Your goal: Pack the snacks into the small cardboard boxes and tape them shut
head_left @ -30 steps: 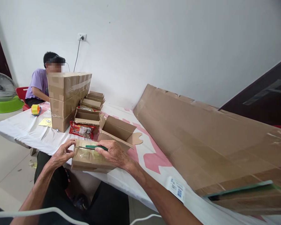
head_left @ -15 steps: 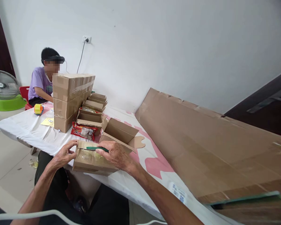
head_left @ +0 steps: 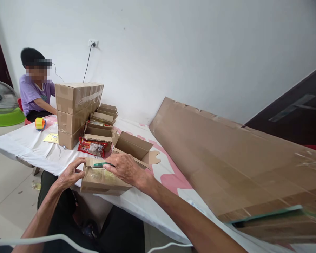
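Note:
A taped cardboard box [head_left: 105, 181] lies at the near edge of the table, in front of me. My right hand [head_left: 125, 169] is closed around a green utility knife [head_left: 100, 164], whose tip rests at the tape seam near the box's left end. With thumb and fingers, my left hand [head_left: 73, 172] grips the left end of the same box. Just beyond it are an open, bare-looking cardboard box [head_left: 133, 146] and a red snack packet [head_left: 91, 147], which leans by another open box [head_left: 97, 133].
Stacked closed boxes [head_left: 71, 117] form a wall at the left. Behind them sits a person in a purple shirt [head_left: 34, 93]. A tape roll [head_left: 39, 123] lies on the white-and-pink tablecloth [head_left: 23, 142]. A large cardboard sheet [head_left: 213, 158] leans along the right side.
The knife has shifted slightly left along the seam with my right hand. My left hand keeps its place on the box. The seated person has leaned left, and the view has turned slightly.

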`<state>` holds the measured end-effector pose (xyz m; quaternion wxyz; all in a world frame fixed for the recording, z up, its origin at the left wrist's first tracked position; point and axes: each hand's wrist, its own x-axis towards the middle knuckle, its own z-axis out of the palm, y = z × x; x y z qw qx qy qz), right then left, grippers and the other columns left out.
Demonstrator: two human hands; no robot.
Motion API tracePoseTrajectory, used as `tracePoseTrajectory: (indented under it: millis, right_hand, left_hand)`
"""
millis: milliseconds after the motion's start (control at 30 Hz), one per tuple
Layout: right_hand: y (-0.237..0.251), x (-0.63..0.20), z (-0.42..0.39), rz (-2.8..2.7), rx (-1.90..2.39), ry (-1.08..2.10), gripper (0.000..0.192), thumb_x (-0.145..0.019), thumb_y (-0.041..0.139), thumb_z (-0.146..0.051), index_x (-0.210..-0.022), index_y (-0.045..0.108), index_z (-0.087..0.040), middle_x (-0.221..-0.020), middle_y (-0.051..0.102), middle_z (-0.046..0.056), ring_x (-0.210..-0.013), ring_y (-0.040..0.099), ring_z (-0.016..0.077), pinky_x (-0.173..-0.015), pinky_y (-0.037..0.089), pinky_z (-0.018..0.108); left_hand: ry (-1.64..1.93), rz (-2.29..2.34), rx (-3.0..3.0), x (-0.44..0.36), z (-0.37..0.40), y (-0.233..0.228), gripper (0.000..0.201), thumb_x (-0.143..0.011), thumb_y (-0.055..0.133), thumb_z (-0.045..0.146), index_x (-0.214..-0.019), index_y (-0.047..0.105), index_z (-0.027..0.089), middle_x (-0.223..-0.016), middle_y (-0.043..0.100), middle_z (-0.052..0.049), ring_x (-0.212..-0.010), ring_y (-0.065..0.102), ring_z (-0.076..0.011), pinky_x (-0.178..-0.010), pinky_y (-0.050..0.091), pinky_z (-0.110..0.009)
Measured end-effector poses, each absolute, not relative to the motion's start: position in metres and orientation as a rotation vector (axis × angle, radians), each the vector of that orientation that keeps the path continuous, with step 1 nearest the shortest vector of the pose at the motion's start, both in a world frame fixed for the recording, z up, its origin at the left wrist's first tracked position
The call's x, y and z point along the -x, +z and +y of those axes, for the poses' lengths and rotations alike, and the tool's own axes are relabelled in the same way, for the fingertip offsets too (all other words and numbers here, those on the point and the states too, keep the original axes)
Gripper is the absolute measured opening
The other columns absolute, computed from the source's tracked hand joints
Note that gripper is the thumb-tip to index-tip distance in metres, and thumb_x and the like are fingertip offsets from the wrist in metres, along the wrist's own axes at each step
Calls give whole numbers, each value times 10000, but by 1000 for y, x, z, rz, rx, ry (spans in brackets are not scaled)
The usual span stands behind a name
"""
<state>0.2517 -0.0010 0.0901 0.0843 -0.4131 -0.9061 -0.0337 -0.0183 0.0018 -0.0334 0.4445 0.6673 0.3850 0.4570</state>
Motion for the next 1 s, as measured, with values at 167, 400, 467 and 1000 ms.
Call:
tracePoseTrajectory:
  millis: [167, 400, 467, 1000]
  right_hand:
    - [94, -256, -1, -2733, 1289, -126, 261, -1087, 640, -374, -950, 812, -234, -932, 813, 55, -830, 729, 203, -654, 399, 302]
    - [82, -282, 6, -2712, 1323, -186, 287, -1076, 657, -414, -906, 797, -229, -928, 797, 73, -814, 731, 221, -662, 400, 299]
    - [79, -293, 8, -2709, 1365, -213, 324, -1077, 648, -424, -863, 786, -223, -889, 786, 76, -794, 729, 222, -653, 387, 300]
    - [92, -401, -3, -2376, 1513, 38, 285, -1045, 591, -365, -886, 809, -272, -886, 791, 40, -786, 683, 216, -728, 449, 334]
  left_hand:
    - [1110, 963, -1682, 16, 5, -34, 424, -802, 763, 261, -1225, 775, 236, -1427, 661, -111, -1314, 601, -326, -914, 607, -344]
    - [1099, 979, -1702, 18, 8, -37, 506, -775, 710, 202, -1278, 761, 215, -1379, 680, -115, -1241, 633, -300, -875, 613, -321]
    - [1104, 980, -1698, 19, 8, -38, 529, -777, 710, 205, -1304, 747, 205, -1386, 675, -118, -1258, 631, -301, -888, 617, -325]
    - [1050, 1054, -1714, 26, 27, -39, 579, -839, 785, 416, -1394, 751, 251, -1549, 634, -139, -1498, 514, -404, -1178, 509, -503]
